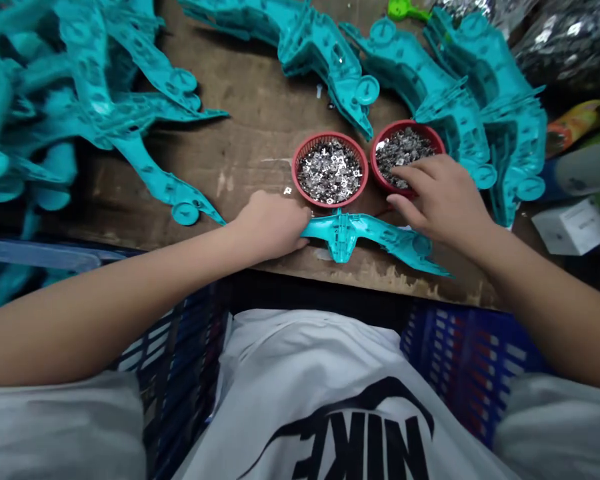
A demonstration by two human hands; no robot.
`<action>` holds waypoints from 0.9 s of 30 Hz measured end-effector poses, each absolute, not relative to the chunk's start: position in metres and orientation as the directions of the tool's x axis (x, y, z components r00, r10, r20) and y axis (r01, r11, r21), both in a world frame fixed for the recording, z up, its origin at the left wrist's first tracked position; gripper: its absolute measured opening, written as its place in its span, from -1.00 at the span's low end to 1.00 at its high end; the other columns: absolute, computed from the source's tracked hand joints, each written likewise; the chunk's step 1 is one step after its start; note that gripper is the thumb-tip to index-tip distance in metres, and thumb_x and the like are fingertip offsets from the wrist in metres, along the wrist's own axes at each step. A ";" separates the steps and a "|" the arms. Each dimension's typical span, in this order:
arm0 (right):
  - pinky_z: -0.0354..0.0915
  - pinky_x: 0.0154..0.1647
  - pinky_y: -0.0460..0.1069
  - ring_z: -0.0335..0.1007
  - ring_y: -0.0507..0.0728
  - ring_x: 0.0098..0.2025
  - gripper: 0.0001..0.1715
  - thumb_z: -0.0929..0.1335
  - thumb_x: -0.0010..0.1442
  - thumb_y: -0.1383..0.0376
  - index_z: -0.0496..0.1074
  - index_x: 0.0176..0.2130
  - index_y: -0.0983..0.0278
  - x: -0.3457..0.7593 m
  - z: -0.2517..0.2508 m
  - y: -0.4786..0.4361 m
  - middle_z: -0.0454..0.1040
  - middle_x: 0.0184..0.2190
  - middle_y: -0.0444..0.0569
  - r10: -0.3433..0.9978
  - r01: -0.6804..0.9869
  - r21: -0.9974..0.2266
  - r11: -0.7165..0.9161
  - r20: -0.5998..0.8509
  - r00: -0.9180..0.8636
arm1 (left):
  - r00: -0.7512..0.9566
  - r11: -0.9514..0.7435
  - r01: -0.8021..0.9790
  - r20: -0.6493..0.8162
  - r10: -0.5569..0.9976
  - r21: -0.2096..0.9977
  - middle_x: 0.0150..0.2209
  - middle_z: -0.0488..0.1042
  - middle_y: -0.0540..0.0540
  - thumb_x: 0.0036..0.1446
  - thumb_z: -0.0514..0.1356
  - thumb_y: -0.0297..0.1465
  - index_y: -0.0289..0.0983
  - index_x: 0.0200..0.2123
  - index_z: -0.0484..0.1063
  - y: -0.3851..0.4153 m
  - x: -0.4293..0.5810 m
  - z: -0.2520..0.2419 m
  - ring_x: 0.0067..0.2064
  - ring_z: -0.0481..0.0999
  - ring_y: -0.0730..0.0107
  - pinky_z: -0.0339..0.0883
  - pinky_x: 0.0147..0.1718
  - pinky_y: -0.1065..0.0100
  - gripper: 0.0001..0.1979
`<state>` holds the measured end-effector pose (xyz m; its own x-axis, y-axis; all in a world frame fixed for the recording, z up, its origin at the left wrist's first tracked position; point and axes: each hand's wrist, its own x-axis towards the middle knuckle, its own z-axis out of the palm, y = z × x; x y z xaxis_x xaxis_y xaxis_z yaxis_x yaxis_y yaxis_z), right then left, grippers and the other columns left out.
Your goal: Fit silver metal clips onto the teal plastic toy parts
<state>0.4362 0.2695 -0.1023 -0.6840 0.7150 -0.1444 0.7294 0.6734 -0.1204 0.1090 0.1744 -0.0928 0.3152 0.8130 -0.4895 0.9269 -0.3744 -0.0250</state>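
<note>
My left hand (270,225) rests at the table's front edge, its fingers wrapped on the end of a teal moulded plastic part (345,235). That part lies flat, just in front of two round red mesh baskets. My right hand (443,200) reaches over the rim of the right basket (410,123), with its fingers spread and touching the small silver metal pieces (403,148) inside. The left basket (294,170) holds similar silver pieces (330,172) and stands between my hands. A few loose pieces lie on the table near it.
Piles of similar teal parts (80,100) crowd the left of the worn brown tabletop (245,100), and more are stacked (460,107) on the right. Blue plastic crates (470,360) stand below the table edge on either side of my white shirt. A silver bag (570,47) and white box (573,227) sit right.
</note>
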 end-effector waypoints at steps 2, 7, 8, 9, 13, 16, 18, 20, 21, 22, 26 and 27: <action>0.44 0.66 0.57 0.50 0.68 0.62 -0.20 0.25 0.83 0.02 0.56 0.71 0.36 0.446 -0.114 0.284 0.60 0.59 0.44 0.737 0.746 -0.135 0.652 -0.119 -0.666 | 0.284 -0.345 0.938 -0.529 0.799 -0.017 0.02 0.86 -0.40 0.61 0.52 -0.13 -0.29 0.21 0.82 0.176 0.115 -0.087 0.10 0.90 -0.53 0.77 0.10 -0.24 -0.63; 0.58 0.54 0.62 0.64 0.67 0.49 -0.37 0.34 0.76 0.09 0.76 0.57 0.11 0.466 -0.143 0.307 0.69 0.48 0.33 0.748 0.721 -0.273 0.637 -0.005 -0.663 | 0.274 -0.345 0.938 -0.605 0.748 -0.002 0.06 0.86 -0.46 0.72 0.36 -0.10 -0.31 0.18 0.84 0.180 0.116 -0.078 0.18 0.90 -0.53 0.74 0.19 -0.19 -0.60; 0.62 0.50 0.61 0.68 0.67 0.44 -0.40 0.35 0.75 0.11 0.81 0.50 0.08 0.469 -0.146 0.309 0.73 0.42 0.31 0.757 0.719 -0.295 0.630 0.025 -0.653 | 0.274 -0.347 0.938 -0.612 0.742 0.000 0.08 0.86 -0.48 0.73 0.34 -0.11 -0.32 0.18 0.84 0.182 0.115 -0.077 0.21 0.90 -0.53 0.73 0.22 -0.18 -0.58; 0.64 0.45 0.60 0.71 0.67 0.40 -0.44 0.36 0.73 0.11 0.84 0.44 0.05 0.471 -0.147 0.311 0.76 0.36 0.28 0.767 0.722 -0.307 0.620 0.043 -0.640 | 0.272 -0.345 0.939 -0.619 0.737 0.002 0.11 0.85 -0.49 0.73 0.32 -0.10 -0.33 0.20 0.84 0.183 0.114 -0.077 0.25 0.89 -0.54 0.73 0.24 -0.17 -0.57; 0.63 0.40 0.63 0.72 0.68 0.35 -0.56 0.42 0.68 0.09 0.87 0.31 -0.04 0.471 -0.139 0.312 0.79 0.27 0.21 0.789 0.743 -0.307 0.595 0.043 -0.613 | 0.251 -0.318 0.948 -0.652 0.716 0.016 0.20 0.85 -0.49 0.73 0.31 -0.07 -0.31 0.24 0.84 0.184 0.112 -0.078 0.33 0.86 -0.59 0.71 0.30 -0.19 -0.54; 0.58 0.45 0.64 0.69 0.68 0.38 -0.59 0.42 0.70 0.10 0.86 0.27 -0.08 0.466 -0.129 0.307 0.81 0.24 0.18 0.797 0.752 -0.314 0.579 0.025 -0.604 | 0.222 -0.264 0.964 -0.655 0.722 0.035 0.24 0.85 -0.47 0.71 0.34 -0.09 -0.28 0.29 0.82 0.181 0.113 -0.078 0.36 0.84 -0.59 0.70 0.33 -0.20 -0.56; 0.55 0.47 0.62 0.70 0.65 0.36 -0.63 0.42 0.72 0.08 0.87 0.20 -0.08 0.462 -0.125 0.304 0.84 0.16 0.16 0.801 0.757 -0.326 0.566 0.003 -0.598 | 0.224 -0.260 0.965 -0.645 0.731 0.040 0.30 0.84 -0.46 0.69 0.37 -0.12 -0.25 0.39 0.78 0.179 0.113 -0.078 0.40 0.83 -0.57 0.71 0.33 -0.18 -0.55; 0.54 0.46 0.60 0.72 0.61 0.28 -0.67 0.44 0.72 0.05 0.88 0.11 -0.06 0.460 -0.124 0.303 0.85 0.06 0.15 0.810 0.763 -0.345 0.547 -0.013 -0.587 | 0.239 -0.297 0.955 -0.652 0.720 0.022 0.33 0.82 -0.48 0.70 0.38 -0.13 -0.24 0.47 0.72 0.180 0.111 -0.076 0.39 0.83 -0.57 0.75 0.29 -0.19 -0.52; 0.55 0.44 0.59 0.73 0.59 0.23 -0.69 0.46 0.71 0.05 0.88 0.06 -0.04 0.460 -0.125 0.303 0.85 0.01 0.14 0.816 0.766 -0.357 0.535 -0.017 -0.578 | 0.247 -0.323 0.947 -0.664 0.706 0.009 0.32 0.82 -0.49 0.72 0.37 -0.12 -0.24 0.49 0.70 0.181 0.110 -0.074 0.37 0.84 -0.58 0.76 0.28 -0.21 -0.51; 0.55 0.42 0.58 0.74 0.58 0.19 -0.71 0.48 0.69 0.05 0.87 0.02 -0.03 0.460 -0.126 0.303 0.85 -0.03 0.13 0.821 0.768 -0.369 0.524 -0.021 -0.571 | 0.255 -0.350 0.937 -0.676 0.692 -0.005 0.32 0.81 -0.49 0.74 0.36 -0.10 -0.25 0.50 0.69 0.182 0.109 -0.073 0.35 0.84 -0.60 0.78 0.26 -0.25 -0.50; 0.57 0.33 0.51 0.76 0.54 0.10 -0.75 0.51 0.66 0.09 0.85 -0.05 0.01 0.460 -0.130 0.304 0.83 -0.11 0.13 0.836 0.777 -0.404 0.483 -0.051 -0.546 | 0.296 -0.431 0.902 -0.684 0.667 -0.030 0.41 0.77 -0.50 0.79 0.33 -0.04 -0.22 0.57 0.65 0.186 0.102 -0.076 0.31 0.85 -0.67 0.83 0.18 -0.40 -0.45; 0.57 0.32 0.50 0.76 0.53 0.10 -0.74 0.51 0.67 0.08 0.84 -0.05 0.02 0.459 -0.130 0.304 0.83 -0.11 0.13 0.840 0.782 -0.405 0.474 -0.057 -0.539 | 0.308 -0.441 0.897 -0.678 0.667 -0.026 0.43 0.75 -0.50 0.78 0.34 -0.05 -0.21 0.57 0.65 0.186 0.101 -0.079 0.32 0.84 -0.67 0.83 0.17 -0.39 -0.46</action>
<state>0.4590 0.3040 -0.1298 -0.5394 0.8401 -0.0572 0.7815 0.4742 -0.4054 0.1008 0.1862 -0.0786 0.3084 0.6673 -0.6779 0.8972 -0.4409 -0.0258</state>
